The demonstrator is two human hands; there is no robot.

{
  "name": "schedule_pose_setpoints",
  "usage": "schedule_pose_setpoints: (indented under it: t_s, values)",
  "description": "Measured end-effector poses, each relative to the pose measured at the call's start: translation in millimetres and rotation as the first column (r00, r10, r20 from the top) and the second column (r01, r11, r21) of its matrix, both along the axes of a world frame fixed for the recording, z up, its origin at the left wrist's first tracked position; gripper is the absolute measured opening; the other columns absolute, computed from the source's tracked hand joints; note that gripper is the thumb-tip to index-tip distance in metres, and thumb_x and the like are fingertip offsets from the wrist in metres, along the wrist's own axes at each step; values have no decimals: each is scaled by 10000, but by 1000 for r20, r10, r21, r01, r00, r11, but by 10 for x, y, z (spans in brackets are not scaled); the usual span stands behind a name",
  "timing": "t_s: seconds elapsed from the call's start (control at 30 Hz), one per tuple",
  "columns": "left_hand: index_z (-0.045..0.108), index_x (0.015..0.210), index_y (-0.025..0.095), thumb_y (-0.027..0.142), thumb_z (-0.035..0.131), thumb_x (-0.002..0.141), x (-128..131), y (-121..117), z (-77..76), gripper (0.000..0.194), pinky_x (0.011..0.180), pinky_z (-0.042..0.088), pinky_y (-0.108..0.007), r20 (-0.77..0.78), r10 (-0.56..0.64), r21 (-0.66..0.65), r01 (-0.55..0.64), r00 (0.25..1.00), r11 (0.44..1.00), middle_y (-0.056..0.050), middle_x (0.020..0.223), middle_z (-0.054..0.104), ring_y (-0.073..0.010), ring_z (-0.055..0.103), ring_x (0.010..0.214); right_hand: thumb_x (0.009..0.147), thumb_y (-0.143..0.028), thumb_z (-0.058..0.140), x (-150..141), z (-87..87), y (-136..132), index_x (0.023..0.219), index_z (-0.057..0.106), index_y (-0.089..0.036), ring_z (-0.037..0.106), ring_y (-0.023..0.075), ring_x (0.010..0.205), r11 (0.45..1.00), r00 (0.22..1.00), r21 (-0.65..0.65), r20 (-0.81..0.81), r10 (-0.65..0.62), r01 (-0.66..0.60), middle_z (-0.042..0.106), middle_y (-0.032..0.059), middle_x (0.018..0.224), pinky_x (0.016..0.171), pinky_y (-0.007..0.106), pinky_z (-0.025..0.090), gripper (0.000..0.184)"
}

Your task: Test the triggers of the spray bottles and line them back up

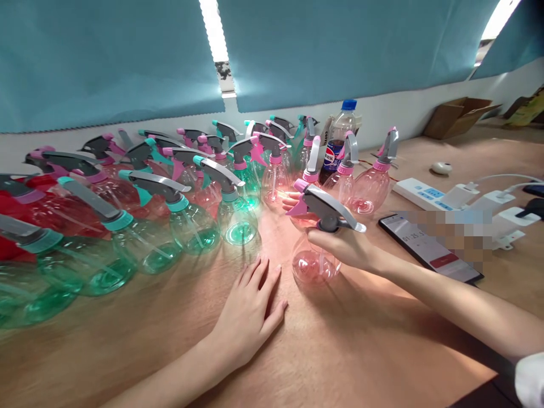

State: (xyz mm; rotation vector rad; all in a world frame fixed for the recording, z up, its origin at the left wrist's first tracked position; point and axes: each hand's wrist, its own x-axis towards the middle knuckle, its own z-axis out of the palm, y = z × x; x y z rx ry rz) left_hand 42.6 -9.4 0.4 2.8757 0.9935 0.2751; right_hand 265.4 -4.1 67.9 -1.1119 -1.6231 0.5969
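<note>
My right hand [351, 246] is around the neck of a pink spray bottle [312, 263] with a grey trigger head. Its thumb lies in front and its fingers show behind the head. The bottle is upright on or just over the table; I cannot tell which. My left hand [250, 306] rests palm down on the wooden table [297, 362], fingers spread, holding nothing. Beyond it stands a clear green spray bottle [238, 221]. A pink spray bottle [369, 187] and two others stand behind my right hand.
Several green and pink spray bottles crowd the left and back, with a green one [97, 263] near the front. A cola bottle [334, 147] stands behind. On the right are a phone [419, 241], a power strip [425, 192], a white mouse [441, 168] and an open cardboard box [453, 119].
</note>
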Motion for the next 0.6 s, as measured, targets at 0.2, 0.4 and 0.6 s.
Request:
schedule_pose_setpoints:
  t_s: [0.2,0.4,0.6]
  values:
    - [443,1407,124,379,461,956,5,-3,0,519,1085,352,-546,-28,-2,15,2,1000,1000,-187,1470,418,-346,356,1368,670,-29,483,25,-84,41,1147,623,-237,653,209,1058,993,985,7,-121,119,-119,660,30,1221,948,405,541,539]
    - [451,1405,113,367,466,956,6,-4,8,516,1083,350,-552,-22,-3,-2,3,1000,1000,-197,1468,416,-357,353,1368,671,5,458,58,-63,24,1197,599,-271,655,215,1082,988,987,-25,-61,148,-149,657,5,1237,904,376,566,611]
    - [450,1408,115,375,464,959,4,-2,1,519,1079,362,-542,-32,-1,10,1,999,1000,-194,1467,419,-352,359,1365,679,-6,459,47,-15,9,1219,572,-250,668,216,1033,990,988,-29,-59,139,-141,679,7,1184,914,394,571,603]
